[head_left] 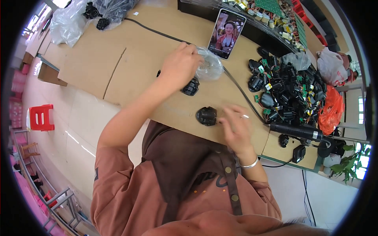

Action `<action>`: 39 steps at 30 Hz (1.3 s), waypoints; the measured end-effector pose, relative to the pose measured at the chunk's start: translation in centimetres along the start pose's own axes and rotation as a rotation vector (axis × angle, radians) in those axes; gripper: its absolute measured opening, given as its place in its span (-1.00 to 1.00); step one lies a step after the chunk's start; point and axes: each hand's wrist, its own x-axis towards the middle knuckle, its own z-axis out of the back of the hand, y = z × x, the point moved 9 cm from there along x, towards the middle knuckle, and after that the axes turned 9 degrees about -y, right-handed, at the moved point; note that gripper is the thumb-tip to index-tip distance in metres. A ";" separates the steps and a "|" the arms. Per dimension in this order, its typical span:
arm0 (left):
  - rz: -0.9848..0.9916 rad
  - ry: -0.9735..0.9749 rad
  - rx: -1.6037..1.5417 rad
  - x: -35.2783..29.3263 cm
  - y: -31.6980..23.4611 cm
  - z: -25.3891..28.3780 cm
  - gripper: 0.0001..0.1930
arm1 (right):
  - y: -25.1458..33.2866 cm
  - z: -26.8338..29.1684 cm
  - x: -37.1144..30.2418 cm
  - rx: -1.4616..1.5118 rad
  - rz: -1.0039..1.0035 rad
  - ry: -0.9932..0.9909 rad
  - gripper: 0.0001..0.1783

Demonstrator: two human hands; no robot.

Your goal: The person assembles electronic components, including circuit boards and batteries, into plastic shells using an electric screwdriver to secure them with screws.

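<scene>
My left hand (181,65) reaches over the cardboard-covered table with its fingers bent at the edge of a small clear plastic bag (210,65). Its fingertips are hidden, and what they hold, if anything, does not show. Under that wrist lies a black plastic part (190,87). Nearer to me, a rounded black plastic housing (206,116) rests on the cardboard. Just right of the housing is my right hand (236,128), with a ring and a bracelet; motion smears its fingers, so their grip cannot be made out.
A phone (226,34) stands propped against a dark bin of circuit boards (271,19). Black assemblies with green boards (281,92) are heaped at right. A black cylindrical tool (293,131) lies by the right edge; a black cable (240,89) crosses the table. Plastic bags (69,23) lie far left.
</scene>
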 end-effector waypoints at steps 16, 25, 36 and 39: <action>0.057 0.059 -0.207 1.9 0.9 -3.1 -0.86 | -12.8 15.9 -5.9 0.569 -0.534 -1.054 -0.60; 0.547 0.178 -0.648 -4.0 -1.9 -0.8 -0.93 | -5.4 16.4 2.7 1.085 -0.125 -0.551 -0.32; 0.828 0.309 -1.433 -11.5 -7.6 -4.6 -0.89 | 0.7 9.9 5.9 1.202 -0.123 -0.446 -0.25; 0.856 0.276 -1.510 -12.0 -7.6 -4.8 -0.86 | 1.6 9.3 5.2 1.185 -0.079 -0.463 -0.23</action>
